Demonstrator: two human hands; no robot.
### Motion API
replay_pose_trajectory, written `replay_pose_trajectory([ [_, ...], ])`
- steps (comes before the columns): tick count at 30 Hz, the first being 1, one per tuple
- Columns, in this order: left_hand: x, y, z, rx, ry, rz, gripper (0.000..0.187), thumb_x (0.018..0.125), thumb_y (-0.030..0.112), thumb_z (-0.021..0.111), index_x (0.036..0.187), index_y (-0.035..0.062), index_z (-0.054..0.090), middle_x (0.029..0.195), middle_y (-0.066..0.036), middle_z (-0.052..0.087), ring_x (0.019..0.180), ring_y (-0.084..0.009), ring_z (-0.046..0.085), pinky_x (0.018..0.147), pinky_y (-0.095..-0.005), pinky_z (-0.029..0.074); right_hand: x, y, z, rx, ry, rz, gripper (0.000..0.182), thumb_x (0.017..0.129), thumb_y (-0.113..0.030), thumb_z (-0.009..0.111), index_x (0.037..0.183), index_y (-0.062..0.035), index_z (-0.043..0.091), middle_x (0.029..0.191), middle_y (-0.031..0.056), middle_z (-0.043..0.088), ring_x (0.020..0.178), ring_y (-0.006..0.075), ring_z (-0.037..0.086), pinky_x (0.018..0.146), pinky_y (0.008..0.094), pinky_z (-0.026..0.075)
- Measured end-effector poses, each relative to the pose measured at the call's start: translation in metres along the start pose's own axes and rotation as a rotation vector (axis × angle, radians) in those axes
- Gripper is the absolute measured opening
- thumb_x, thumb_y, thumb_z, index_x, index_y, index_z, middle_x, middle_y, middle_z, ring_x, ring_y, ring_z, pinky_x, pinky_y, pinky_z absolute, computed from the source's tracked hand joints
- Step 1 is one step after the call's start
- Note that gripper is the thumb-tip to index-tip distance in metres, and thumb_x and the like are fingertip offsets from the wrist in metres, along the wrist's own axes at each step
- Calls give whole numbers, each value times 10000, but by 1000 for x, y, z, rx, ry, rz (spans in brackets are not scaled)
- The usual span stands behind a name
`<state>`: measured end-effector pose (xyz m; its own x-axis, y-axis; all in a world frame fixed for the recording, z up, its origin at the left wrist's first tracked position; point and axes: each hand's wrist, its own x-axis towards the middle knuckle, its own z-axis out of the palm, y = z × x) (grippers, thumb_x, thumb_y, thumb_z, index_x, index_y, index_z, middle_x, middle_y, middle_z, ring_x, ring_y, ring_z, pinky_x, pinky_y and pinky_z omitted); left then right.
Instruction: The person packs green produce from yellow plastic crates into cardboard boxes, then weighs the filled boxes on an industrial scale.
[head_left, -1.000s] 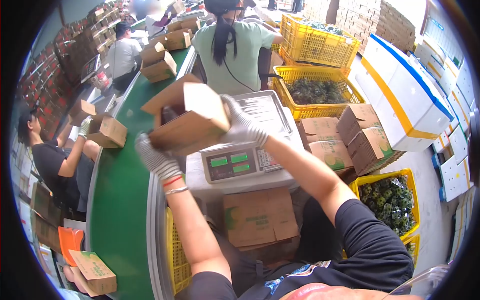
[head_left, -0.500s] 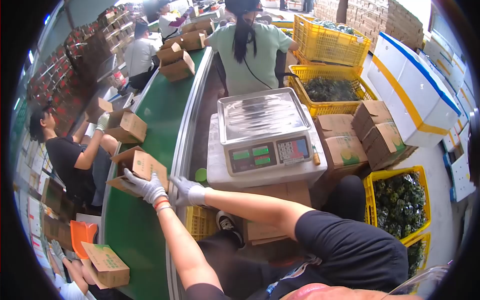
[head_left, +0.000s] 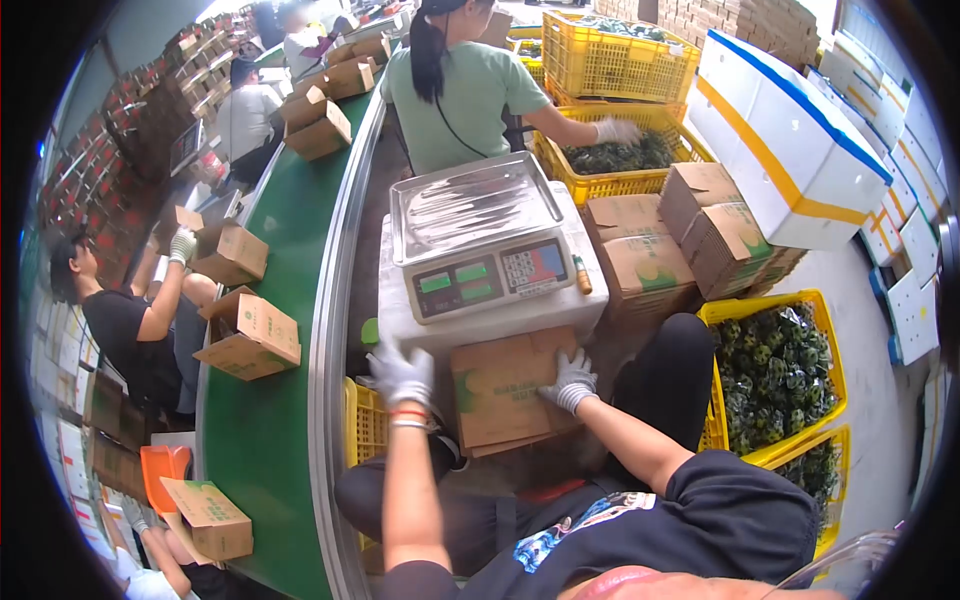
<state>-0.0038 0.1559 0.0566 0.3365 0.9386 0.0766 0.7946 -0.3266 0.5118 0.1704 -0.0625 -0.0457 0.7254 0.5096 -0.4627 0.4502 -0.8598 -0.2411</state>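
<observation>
Left grip (head_left: 402,378): released, fingers spread, left of one flat carton (head_left: 510,392). Right grip (head_left: 571,382): fingers extended at the carton's right edge; clamping cannot be determined. Beyond: one scale (head_left: 480,225). Right: two produce crates (head_left: 712,425).

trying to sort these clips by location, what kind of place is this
Probably a produce packing line in a warehouse: open cartons sit on a green conveyor belt, a digital scale stands beside it, and yellow crates hold dark green, bagged-looking produce.
</observation>
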Motion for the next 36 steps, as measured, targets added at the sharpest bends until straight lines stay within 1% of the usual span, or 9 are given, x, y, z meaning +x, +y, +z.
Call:
replay_pose_trajectory([
  [4, -101, -47, 141, 14, -509, -376, 828, 697, 465, 635, 1333, -6, 390, 1252, -269, 507, 1148, -401, 518, 997, -433, 407, 15, 20, 0, 150, 56, 6, 941, 676, -389, 741, 1433, -171, 228, 1418, 230, 288, 1282, 395, 351, 1014, 443, 381],
  [9, -96, -54, 126, -223, -437, -444, 479, 681, 371, 630, 976, -4, 678, 1027, -254, 644, 1022, -347, 610, 841, -383, 464, -1, 22, -5, 449, 183, -2, 844, 700, -281, 693, 1405, -134, 254, 1311, 228, 424, 1210, 375, 447, 1002, 426, 392],
  [12, -82, -90, 143, -357, -311, -575, 555, 704, 373, 626, 1040, -69, 631, 1089, -241, 629, 1034, -294, 600, 884, -345, 431, -21, 16, -33, 869, 253, -177, 784, 710, -216, 684, 1385, -114, 298, 1309, 216, 458, 1196, 342, 478, 987, 408, 403],
  [16, -81, -73, 101, -1153, -238, -217, 277, 729, 117, 653, 974, -11, 633, 940, -91, 659, 795, -178, 598, 760, -260, 463, -21, 29, -63, 921, 471, -419, 724, 733, -226, 715, 1348, -82, 361, 1224, 196, 533, 1155, 316, 515, 966, 380, 418],
  [19, -87, -36, 85, -1131, 31, -92, 143, 783, 49, 591, 921, 29, 623, 886, -66, 662, 707, -134, 597, 692, -240, 475, -22, 33, -75, 1283, 293, -501, 825, 699, -345, 790, 1345, -63, 360, 1201, 171, 510, 1141, 283, 487, 974, 380, 403],
  [22, -63, -40, 85, 438, -80, 584, 125, 847, 70, 544, 943, 34, 615, 923, -85, 661, 766, -160, 619, 707, -279, 503, -24, 30, -77, 1122, 427, -490, 897, 667, -418, 809, 1344, -49, 351, 1213, 171, 491, 1149, 286, 475, 990, 376, 390],
  [26, -75, -54, 107, -1312, -328, 210, 228, 902, 103, 496, 1081, -5, 587, 1131, -131, 603, 1007, -226, 596, 854, -360, 524, 4, 38, -59, 1236, 263, -326, 926, 641, -461, 818, 1313, -20, 359, 1245, 177, 479, 1156, 276, 473, 999, 353, 377],
  [34, -108, -14, 61, -1292, -530, 134, 701, 776, -62, 631, 1395, 38, 317, 1346, -120, 441, 1188, -235, 484, 975, -360, 459, -34, 38, -140, 834, -224, -662, 809, 660, -332, 823, 1296, -72, 395, 1193, 196, 526, 1152, 284, 485, 983, 357, 390],
  [36, -123, 5, 61, -1062, -400, 343, 1155, 606, -4, 808, 1474, 100, 53, 1427, -134, 301, 1271, -243, 380, 1046, -351, 363, -20, 33, -115, 613, -268, -800, 868, 668, -324, 819, 1352, -108, 331, 1280, 205, 472, 1237, 295, 427, 1010, 354, 362],
])
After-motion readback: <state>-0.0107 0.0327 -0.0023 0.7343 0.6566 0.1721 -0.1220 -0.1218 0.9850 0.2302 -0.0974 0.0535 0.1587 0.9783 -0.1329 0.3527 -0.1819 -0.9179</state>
